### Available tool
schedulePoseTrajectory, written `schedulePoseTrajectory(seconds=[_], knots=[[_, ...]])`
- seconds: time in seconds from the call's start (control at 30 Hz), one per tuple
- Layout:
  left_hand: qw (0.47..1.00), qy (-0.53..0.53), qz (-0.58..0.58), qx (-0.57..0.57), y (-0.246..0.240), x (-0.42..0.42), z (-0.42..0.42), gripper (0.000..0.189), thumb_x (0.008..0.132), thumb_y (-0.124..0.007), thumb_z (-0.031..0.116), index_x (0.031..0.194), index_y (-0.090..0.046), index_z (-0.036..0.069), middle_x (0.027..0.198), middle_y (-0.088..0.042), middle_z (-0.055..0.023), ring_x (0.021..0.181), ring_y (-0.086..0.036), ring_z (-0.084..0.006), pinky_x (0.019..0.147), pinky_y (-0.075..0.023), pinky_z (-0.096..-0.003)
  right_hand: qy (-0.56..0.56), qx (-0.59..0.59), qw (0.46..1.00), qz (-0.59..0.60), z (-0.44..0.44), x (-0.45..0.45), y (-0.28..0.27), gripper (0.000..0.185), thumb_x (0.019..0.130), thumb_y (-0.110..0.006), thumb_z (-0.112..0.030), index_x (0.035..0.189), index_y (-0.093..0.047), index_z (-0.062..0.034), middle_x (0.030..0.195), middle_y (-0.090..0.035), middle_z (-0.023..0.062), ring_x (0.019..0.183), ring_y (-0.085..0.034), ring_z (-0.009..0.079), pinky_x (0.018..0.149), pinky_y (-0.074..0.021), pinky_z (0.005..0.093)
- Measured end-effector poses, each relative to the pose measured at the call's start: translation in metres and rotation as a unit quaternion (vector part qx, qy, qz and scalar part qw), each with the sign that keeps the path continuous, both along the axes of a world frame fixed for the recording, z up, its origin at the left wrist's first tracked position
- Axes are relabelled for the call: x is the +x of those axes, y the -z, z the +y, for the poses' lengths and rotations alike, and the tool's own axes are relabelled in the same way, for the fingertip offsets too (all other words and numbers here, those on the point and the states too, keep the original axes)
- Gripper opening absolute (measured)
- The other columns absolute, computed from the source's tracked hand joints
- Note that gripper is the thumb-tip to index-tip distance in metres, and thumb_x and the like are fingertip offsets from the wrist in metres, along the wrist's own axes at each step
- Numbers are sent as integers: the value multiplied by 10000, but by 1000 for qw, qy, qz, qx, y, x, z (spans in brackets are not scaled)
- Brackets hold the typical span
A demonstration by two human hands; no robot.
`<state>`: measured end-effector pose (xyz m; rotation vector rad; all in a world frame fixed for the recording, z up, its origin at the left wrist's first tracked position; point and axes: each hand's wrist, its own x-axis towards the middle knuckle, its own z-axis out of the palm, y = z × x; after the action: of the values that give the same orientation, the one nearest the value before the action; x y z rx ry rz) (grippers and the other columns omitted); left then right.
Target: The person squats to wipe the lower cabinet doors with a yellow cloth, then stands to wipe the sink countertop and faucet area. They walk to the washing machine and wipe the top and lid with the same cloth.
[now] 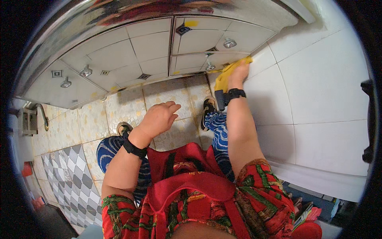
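Observation:
My right hand (239, 74) reaches down to the lower right corner of a tiled cabinet front (152, 44), close to the white wall. A yellow cloth (227, 74) is bunched under its fingers, pressed near the base of the right cabinet door. Below the cloth hangs a dark grey strip (220, 100); whether it belongs to the cloth, I cannot tell. My left hand (161, 118) hovers over the floor between my feet, holding nothing, its fingers partly spread. Several clear knobs (229, 42) stick out from the doors.
A shiny counter edge (179, 7) overhangs the cabinet. White wall tiles (268, 101) stand close on my right. Pebble-patterned floor tiles (167, 92) lie underfoot, with a grey diamond-patterned mat (71, 182) at left. A curved metal pipe (44, 116) protrudes at far left. Shelved items (310, 212) sit lower right.

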<state>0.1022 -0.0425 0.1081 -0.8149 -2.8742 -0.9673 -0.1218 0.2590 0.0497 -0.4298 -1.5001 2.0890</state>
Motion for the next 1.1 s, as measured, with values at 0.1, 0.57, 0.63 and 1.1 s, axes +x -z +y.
schedulePoseTrajectory(seconds=[0.1, 0.57, 0.63, 1.1], knots=[[1000, 1, 20, 13, 2, 1, 0, 286, 824, -631, 132, 1096, -609, 47, 1018, -646, -140, 896, -627, -356, 762, -514, -444, -41, 69, 988, 129, 18, 6, -61, 324, 998, -448, -244, 1198, -511, 3, 1111, -556, 114, 979, -542, 237, 895, -440, 373], [997, 26, -52, -45, 19, -6, 8, 348, 818, -627, 116, 1156, -601, 38, 1109, -641, -156, 969, -619, -366, 817, -520, -443, -154, -99, 964, -191, 26, -17, 5, 526, 978, -442, -432, 1313, -485, -28, 1338, -520, 117, 1170, -521, 296, 995, -429, 424], [997, 35, -50, -49, 18, -8, 11, 346, 822, -621, 117, 1158, -601, 40, 1107, -639, -153, 963, -619, -366, 814, -519, -442, -140, -98, 969, -177, 19, -9, -10, 524, 977, -448, -425, 1314, -482, -25, 1329, -524, 115, 1162, -526, 300, 997, -428, 426], [997, 48, -15, -53, 16, -7, 20, 289, 816, -598, 126, 1093, -623, 50, 992, -643, -137, 917, -632, -335, 777, -520, -433, -134, 19, 982, 134, 35, -5, -236, 641, 970, -457, -536, 1339, -452, -12, 1270, -546, 112, 1115, -543, 294, 939, -449, 425]])
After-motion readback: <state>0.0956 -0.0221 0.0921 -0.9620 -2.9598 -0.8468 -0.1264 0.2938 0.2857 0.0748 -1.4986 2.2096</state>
